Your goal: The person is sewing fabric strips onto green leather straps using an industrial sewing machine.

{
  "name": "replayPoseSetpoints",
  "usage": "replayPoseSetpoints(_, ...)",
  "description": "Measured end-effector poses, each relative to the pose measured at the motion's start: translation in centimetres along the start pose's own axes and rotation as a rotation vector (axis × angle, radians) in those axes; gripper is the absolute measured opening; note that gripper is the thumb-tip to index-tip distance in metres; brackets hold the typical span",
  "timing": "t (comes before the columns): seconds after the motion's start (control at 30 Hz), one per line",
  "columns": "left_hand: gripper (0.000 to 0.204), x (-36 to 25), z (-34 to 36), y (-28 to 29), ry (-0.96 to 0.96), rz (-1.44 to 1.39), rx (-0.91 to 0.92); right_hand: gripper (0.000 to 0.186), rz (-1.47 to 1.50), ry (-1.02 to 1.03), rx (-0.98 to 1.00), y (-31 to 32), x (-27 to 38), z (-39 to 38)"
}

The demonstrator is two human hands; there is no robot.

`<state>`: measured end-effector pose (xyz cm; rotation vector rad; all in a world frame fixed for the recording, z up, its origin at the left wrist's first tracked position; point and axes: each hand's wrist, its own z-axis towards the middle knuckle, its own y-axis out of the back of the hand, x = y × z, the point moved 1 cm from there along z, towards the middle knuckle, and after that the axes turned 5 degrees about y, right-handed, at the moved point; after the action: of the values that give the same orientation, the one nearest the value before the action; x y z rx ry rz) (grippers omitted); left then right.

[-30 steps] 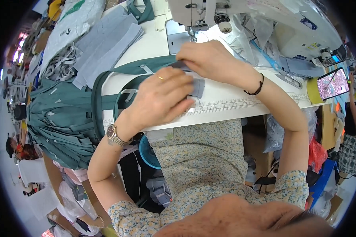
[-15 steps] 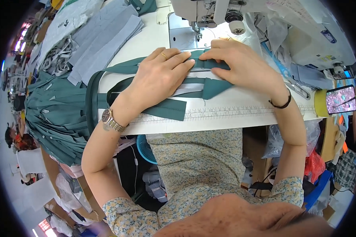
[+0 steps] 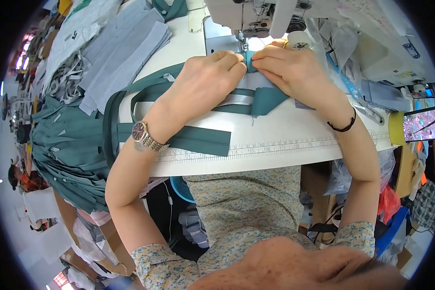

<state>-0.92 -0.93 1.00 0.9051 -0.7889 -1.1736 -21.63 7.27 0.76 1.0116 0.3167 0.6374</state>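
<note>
A dark green fabric strip [image 3: 250, 63] with grey cloth lies at the presser foot [image 3: 242, 44] of a sewing machine [image 3: 263, 18]. My left hand [image 3: 209, 79] is closed on the strip's left part, fingers bent and fingertips just left of the foot. From the right, my right hand [image 3: 291, 72] pinches the same piece between thumb and fingers. More green band loops out under my left forearm, with a folded pointed end [image 3: 268, 100] lying nearer me. Another flat green end [image 3: 203, 140] rests by the ruler marks. My palms hide part of the cloth.
Pleated green cloth [image 3: 72, 145] hangs over the table's left side. Grey fabric pieces [image 3: 125, 48] are stacked at the back left. Small thread snips [image 3: 369, 112] lie right of my right wrist, near a phone [image 3: 420, 124] beside a yellow roll. Ruler markings run along the table's [image 3: 256, 164] front edge.
Both hands have moved away from me, carrying the green strip up to the presser foot. My right fingers have drawn together into a pinch, and grey cloth now shows below the strip.
</note>
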Motion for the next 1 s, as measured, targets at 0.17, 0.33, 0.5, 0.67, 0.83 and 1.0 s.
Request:
replayPoseSetpoints(0.17, 0.020, 0.5, -0.1, -0.6, 0.019, 0.024, -0.036, 0.014, 0.013, -0.059, 0.030, -0.2, -0.2, 0.1)
replayPoseSetpoints(0.33, 0.018, 0.4, 0.3, -0.9, 0.057, 0.062, -0.007, 0.010, 0.047, -0.018, -0.140, -1.0, -0.9, -0.1)
replayPoseSetpoints(0.5, 0.019, 0.4, 0.0, -0.9, 0.072, 0.025, -0.036, 0.014, 0.012, -0.043, -0.022, -0.4, -0.8, -0.2)
replayPoseSetpoints(0.67, 0.024, 0.8, -0.2, -0.6, 0.116, -0.061, -0.037, 0.016, -0.023, -0.040, -0.018, -0.6, -0.9, -0.3)
replayPoseSetpoints(0.83, 0.028, 1.7, 0.1, -1.3, 0.163, -0.069, -0.036, 0.021, -0.056, -0.207, 0.060, -1.1, -1.2, -0.3)
replayPoseSetpoints(1.0, 0.030, 2.5, 0.2, -2.1, 0.190, 0.021, -0.098, 0.031, -0.107, -0.287, 0.105, -1.7, -1.1, -0.2)
